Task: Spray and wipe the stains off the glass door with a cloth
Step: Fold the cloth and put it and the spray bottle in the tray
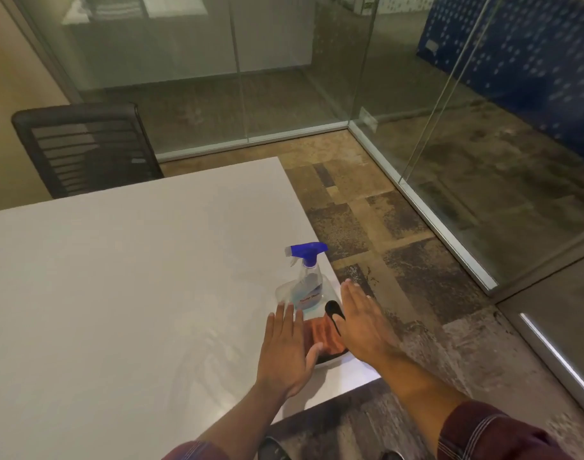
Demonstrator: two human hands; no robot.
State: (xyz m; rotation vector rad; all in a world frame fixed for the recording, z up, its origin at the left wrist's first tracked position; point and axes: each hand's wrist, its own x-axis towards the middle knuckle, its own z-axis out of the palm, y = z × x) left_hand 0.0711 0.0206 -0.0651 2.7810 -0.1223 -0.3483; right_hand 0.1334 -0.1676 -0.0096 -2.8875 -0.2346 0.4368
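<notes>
Near the white surface (118, 277) corner, both hands, left (285, 350) and right (362, 322), hover flat, open, empty, flanking the folded orange cloth (319, 335). Just beyond it stands the clear blue-triggered spray bottle (305, 280); a careless reach could tip it off.

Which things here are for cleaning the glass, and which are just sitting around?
For the job:
spray bottle, near the table's corner
orange cloth, between the open left hand and right hand
glass wall

Just there:
white table
black chair
</notes>
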